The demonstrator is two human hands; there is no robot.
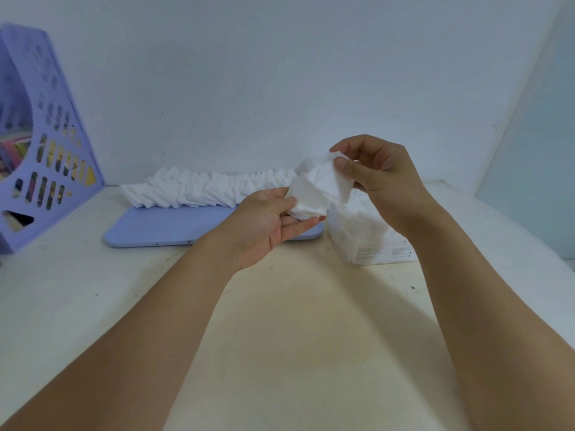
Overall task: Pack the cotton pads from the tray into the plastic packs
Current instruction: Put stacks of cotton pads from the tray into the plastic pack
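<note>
While a small stack of cotton pads [314, 194] sits pinched between both hands, the left hand [270, 219] cups it from below and the right hand [376, 172] grips its top. More pads line the blue tray [168, 227]; the plastic pack [370, 234] beside it looks full. The near table [295, 306] lies bare.

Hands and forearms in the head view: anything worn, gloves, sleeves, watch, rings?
Nothing worn that shows. The left hand and right hand are bare, no gloves or visible rings. Both forearms are bare to the frame edge, without sleeves, watch or bands.
</note>
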